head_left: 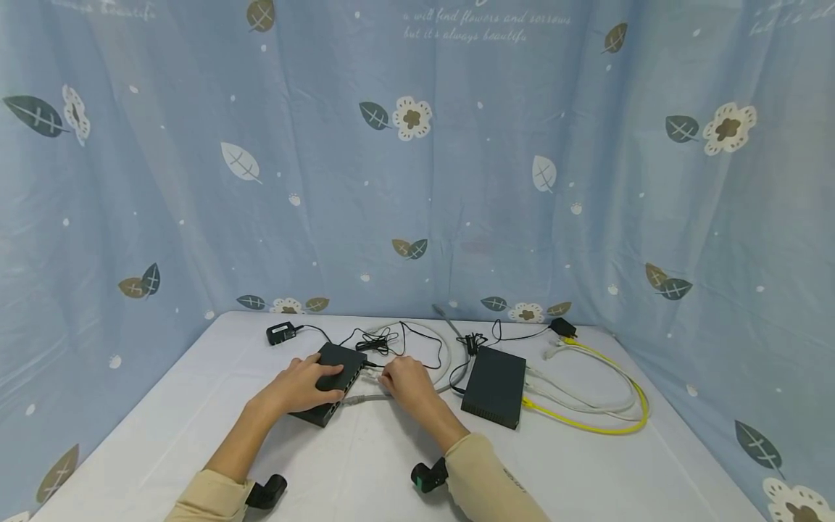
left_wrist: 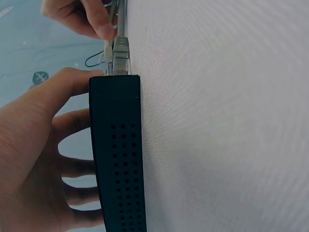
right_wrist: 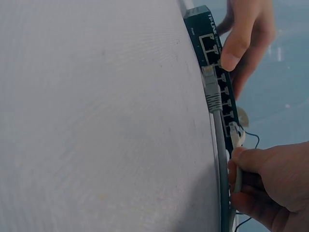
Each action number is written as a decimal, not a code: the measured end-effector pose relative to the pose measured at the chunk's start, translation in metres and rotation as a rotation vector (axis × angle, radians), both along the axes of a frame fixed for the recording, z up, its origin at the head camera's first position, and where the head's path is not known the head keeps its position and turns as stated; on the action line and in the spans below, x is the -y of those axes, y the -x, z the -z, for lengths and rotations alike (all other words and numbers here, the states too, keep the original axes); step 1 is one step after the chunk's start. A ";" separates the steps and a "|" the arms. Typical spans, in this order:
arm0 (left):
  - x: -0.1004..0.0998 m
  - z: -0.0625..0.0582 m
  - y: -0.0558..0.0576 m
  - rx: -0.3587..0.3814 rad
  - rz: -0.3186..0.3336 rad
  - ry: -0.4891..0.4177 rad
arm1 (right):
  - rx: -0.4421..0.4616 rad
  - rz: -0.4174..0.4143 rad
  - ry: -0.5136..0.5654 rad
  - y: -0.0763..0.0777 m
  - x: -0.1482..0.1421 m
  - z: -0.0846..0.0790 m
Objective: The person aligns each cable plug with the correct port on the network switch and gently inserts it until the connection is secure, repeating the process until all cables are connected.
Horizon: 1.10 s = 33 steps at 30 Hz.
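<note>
A black network switch [head_left: 333, 373] with a row of ports lies on the table's left half. My left hand [head_left: 300, 384] rests on it, fingers spread over its top and thumb at the port edge, as the left wrist view also shows. With thumb and fingers my right hand [head_left: 411, 384] pinches a white network cable [right_wrist: 238, 179] just behind its clear plug [right_wrist: 233, 128]. That plug is at the far end of the port row; how deep it sits I cannot tell. A grey network cable's plug [right_wrist: 211, 92] lies by the nearer ports; whether it is inserted is unclear.
A second black box [head_left: 493, 386] stands to the right, with yellow [head_left: 587, 428] and white cables at its side. Black power adapters [head_left: 281, 333] lie at the back left and back right. Bundled black cords [head_left: 375, 342] and looped cables lie behind my hands.
</note>
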<state>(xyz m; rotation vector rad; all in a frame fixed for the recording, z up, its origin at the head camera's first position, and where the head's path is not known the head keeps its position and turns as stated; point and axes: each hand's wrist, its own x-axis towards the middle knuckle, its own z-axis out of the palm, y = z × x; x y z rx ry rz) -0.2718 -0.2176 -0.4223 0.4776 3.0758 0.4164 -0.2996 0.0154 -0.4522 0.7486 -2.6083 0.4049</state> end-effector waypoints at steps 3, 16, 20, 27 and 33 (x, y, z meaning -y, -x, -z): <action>0.000 0.000 -0.001 -0.004 0.005 -0.010 | 0.016 -0.007 0.009 -0.002 0.000 -0.001; 0.002 0.001 -0.002 -0.007 0.009 -0.018 | 0.095 -0.025 0.059 -0.003 0.003 -0.005; 0.002 0.001 -0.001 -0.006 0.010 -0.017 | 0.108 -0.023 0.052 -0.003 0.004 -0.006; 0.002 0.001 0.000 0.002 0.014 -0.019 | 0.124 -0.022 0.044 -0.002 0.005 -0.006; 0.003 0.002 0.000 0.000 0.016 -0.024 | 0.142 -0.034 0.079 -0.003 0.005 -0.005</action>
